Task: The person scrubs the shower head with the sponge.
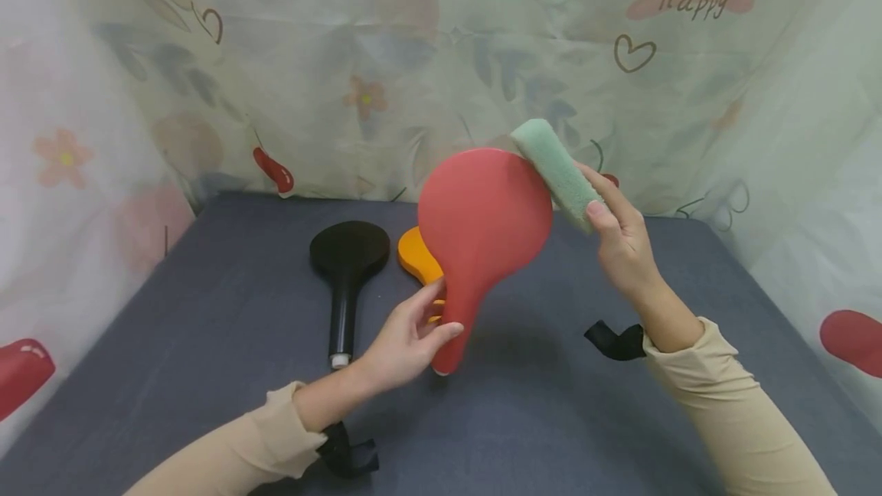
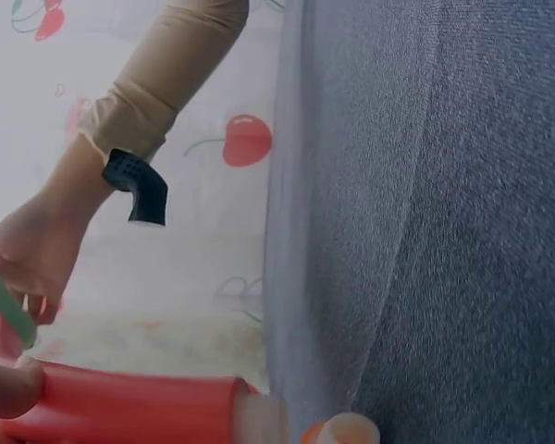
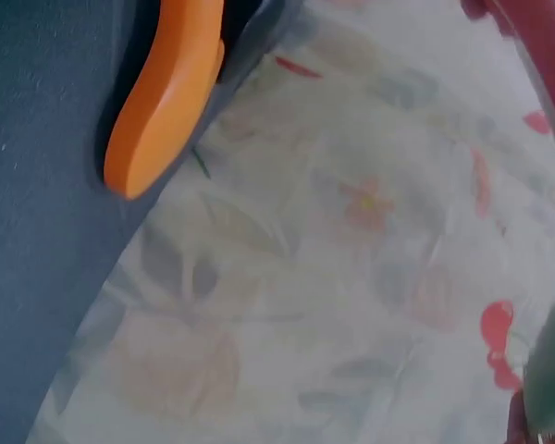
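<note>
A red shower head (image 1: 482,213) with a round, smooth head is held up off the table, its face tilted so the handle points down. My left hand (image 1: 409,339) grips that handle, thumb across the front; its pale end shows in the left wrist view, beyond the red grip (image 2: 139,402). Between the thumb and fingers of my right hand (image 1: 627,247) is a light green sponge (image 1: 554,167). The sponge lies along the upper right rim of the red head. In the right wrist view only a part of the sponge (image 3: 550,370) shows at the lower right edge.
A black shower head (image 1: 349,251) with a white handle end lies on the dark grey table (image 1: 207,343), left of the red one. Partly hidden behind the red one lies an orange shower head (image 1: 416,252). Patterned curtains (image 1: 310,83) enclose the table's back and sides.
</note>
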{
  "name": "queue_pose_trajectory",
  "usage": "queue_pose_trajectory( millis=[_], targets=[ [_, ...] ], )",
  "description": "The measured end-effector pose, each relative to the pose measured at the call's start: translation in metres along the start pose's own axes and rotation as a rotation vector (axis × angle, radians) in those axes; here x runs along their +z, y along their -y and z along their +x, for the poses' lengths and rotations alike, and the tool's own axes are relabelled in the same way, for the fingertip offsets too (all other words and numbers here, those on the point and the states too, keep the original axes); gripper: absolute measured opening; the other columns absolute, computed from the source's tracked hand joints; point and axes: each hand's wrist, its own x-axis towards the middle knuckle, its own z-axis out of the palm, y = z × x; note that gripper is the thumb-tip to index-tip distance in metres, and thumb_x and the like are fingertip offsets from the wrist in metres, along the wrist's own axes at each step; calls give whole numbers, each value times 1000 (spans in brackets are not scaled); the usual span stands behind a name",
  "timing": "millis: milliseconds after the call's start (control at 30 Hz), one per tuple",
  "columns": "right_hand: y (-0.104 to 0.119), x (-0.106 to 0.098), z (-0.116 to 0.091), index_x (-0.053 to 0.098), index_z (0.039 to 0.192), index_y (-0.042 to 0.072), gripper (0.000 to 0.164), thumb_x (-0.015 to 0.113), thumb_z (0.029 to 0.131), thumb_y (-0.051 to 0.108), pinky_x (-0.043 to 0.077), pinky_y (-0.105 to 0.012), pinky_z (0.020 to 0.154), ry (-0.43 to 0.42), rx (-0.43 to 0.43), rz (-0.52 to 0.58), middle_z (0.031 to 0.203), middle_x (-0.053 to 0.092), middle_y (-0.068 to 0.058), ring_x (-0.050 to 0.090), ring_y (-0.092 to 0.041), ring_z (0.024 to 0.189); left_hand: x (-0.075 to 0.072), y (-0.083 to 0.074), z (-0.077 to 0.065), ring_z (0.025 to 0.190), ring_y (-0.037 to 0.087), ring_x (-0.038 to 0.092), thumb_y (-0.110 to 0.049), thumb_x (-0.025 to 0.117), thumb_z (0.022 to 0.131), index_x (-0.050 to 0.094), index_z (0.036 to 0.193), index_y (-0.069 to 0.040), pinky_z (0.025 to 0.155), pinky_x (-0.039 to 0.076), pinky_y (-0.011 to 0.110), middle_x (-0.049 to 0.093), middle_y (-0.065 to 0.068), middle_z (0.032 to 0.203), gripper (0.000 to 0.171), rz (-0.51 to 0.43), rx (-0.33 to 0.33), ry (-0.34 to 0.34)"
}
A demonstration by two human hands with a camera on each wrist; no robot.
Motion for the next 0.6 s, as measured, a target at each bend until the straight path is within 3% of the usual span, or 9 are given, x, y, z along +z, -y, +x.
queue_pose_trajectory(
  millis=[233, 400, 600],
  targets=[
    [3, -14, 0, 52, 132, 26, 43, 31, 97, 14, 35, -21, 79, 26, 103, -75, 117, 54, 23, 48, -4, 95, -4, -2, -3, 110, 33, 58, -2, 62, 86, 31, 144, -5, 91, 52, 30, 49, 18, 135, 65, 68, 3, -48],
    [9, -14, 7, 54, 132, 21, 40, 32, 98, 15, 36, -22, 82, 41, 114, -89, 121, 55, 21, 50, -5, 101, -5, -1, -3, 101, 28, 61, -4, 64, 85, 38, 141, -4, 84, 55, 32, 55, 16, 127, 62, 243, 29, -130],
    [18, -17, 13, 54, 131, 13, 38, 36, 98, 11, 36, -24, 82, 89, 68, -131, 125, 54, 17, 49, -8, 105, -8, -1, -1, 98, 24, 60, -2, 69, 81, 48, 135, -5, 84, 55, 36, 60, 12, 122, 57, 473, 2, -253]
  ],
)
